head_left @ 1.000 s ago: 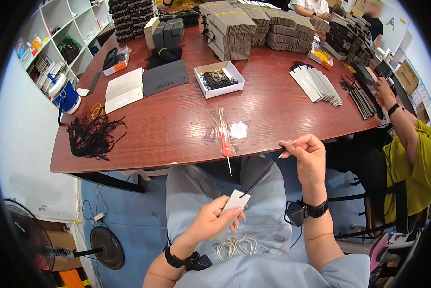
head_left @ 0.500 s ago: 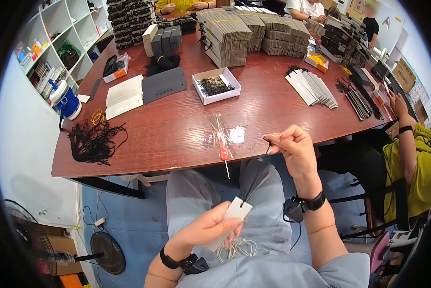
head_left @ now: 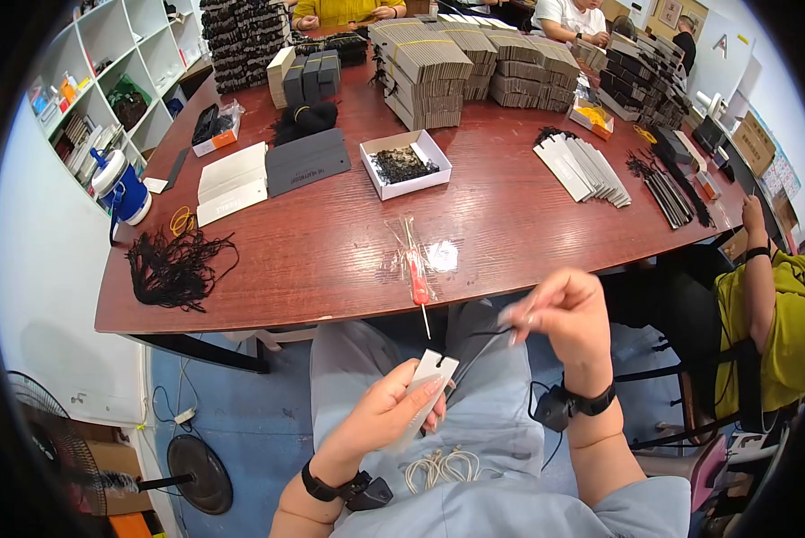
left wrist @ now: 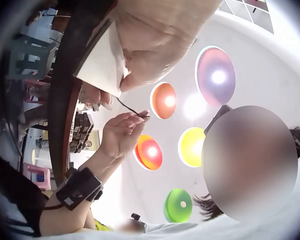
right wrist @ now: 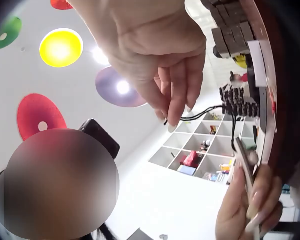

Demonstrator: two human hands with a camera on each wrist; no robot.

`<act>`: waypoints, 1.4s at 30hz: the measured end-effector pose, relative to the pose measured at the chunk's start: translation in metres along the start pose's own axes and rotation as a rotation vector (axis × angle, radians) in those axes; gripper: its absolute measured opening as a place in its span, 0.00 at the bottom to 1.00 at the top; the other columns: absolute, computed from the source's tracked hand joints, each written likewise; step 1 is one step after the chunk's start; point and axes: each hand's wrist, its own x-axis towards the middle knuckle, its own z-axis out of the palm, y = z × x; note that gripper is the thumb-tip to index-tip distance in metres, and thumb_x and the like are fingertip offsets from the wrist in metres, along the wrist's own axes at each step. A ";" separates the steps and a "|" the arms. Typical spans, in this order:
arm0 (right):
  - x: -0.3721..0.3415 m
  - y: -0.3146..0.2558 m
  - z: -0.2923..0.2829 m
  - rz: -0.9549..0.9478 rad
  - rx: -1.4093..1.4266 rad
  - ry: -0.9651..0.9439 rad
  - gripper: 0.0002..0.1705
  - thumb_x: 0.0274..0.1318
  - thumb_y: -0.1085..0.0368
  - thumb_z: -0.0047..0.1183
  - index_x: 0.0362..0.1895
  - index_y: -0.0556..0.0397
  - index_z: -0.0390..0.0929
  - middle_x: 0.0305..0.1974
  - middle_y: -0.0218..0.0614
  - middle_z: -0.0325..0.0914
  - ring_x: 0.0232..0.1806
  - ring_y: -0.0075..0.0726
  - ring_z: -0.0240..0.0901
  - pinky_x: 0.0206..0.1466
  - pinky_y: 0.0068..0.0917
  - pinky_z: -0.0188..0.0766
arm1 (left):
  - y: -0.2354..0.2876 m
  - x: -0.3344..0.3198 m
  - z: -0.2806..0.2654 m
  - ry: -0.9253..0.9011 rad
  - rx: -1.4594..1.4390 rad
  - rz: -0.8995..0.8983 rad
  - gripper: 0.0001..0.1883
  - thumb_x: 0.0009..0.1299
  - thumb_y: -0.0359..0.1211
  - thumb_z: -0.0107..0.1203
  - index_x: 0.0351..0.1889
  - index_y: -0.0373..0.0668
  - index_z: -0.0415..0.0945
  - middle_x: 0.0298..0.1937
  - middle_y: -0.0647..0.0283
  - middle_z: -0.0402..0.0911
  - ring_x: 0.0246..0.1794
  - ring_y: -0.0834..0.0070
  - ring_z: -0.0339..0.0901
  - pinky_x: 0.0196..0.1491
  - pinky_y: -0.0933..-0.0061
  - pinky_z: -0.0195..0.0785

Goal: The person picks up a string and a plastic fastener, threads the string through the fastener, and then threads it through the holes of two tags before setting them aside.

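Note:
My left hand point(head_left: 380, 417) grips a pale card tag point(head_left: 426, 387) above my lap, thumb on its face; a black cord passes through the hole at its upper end. Right of it, my right hand point(head_left: 568, 318) pinches the cord's far end between thumb and fingertips. In the right wrist view the black cord point(right wrist: 202, 114) runs from the right fingertips across to the tag point(right wrist: 246, 172). The left wrist view shows the tag point(left wrist: 102, 62) in the left hand, with the cord point(left wrist: 127, 107) reaching the right hand point(left wrist: 121, 135).
A red-handled tool point(head_left: 418, 280) lies at the table's near edge. Beyond are a white box of black bits point(head_left: 407, 188), pale tags point(head_left: 582, 166), black cords point(head_left: 174, 269) and stacked cards point(head_left: 420, 63). A beige cord bundle point(head_left: 443, 471) rests on my lap. People sit around the table.
My right hand has come lower and slightly right, still pinching the cord. The left hand has shifted a little with the tag, which now stands more upright.

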 end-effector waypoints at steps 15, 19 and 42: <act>-0.007 0.013 0.026 -0.435 -1.066 -0.472 0.15 0.35 0.75 0.53 0.35 0.57 0.73 0.27 0.35 0.68 0.26 0.33 0.68 0.25 0.23 0.67 | 0.003 -0.003 0.002 0.016 0.038 0.057 0.11 0.68 0.33 0.34 0.39 0.35 0.64 0.24 0.64 0.70 0.24 0.82 0.67 0.28 0.83 0.62; -0.005 0.014 0.022 -0.497 -1.212 -0.566 0.16 0.34 0.76 0.52 0.35 0.57 0.72 0.28 0.34 0.68 0.28 0.35 0.68 0.26 0.24 0.67 | 0.002 -0.003 0.001 0.008 0.066 0.058 0.11 0.68 0.33 0.34 0.39 0.35 0.64 0.25 0.64 0.70 0.24 0.82 0.67 0.29 0.82 0.62; -0.002 0.014 0.019 -0.408 -0.990 -0.597 0.11 0.37 0.75 0.52 0.31 0.58 0.73 0.27 0.36 0.66 0.27 0.36 0.66 0.28 0.25 0.65 | 0.005 -0.008 -0.001 -0.089 -0.018 0.040 0.11 0.68 0.33 0.35 0.38 0.34 0.63 0.23 0.63 0.69 0.23 0.80 0.66 0.29 0.80 0.61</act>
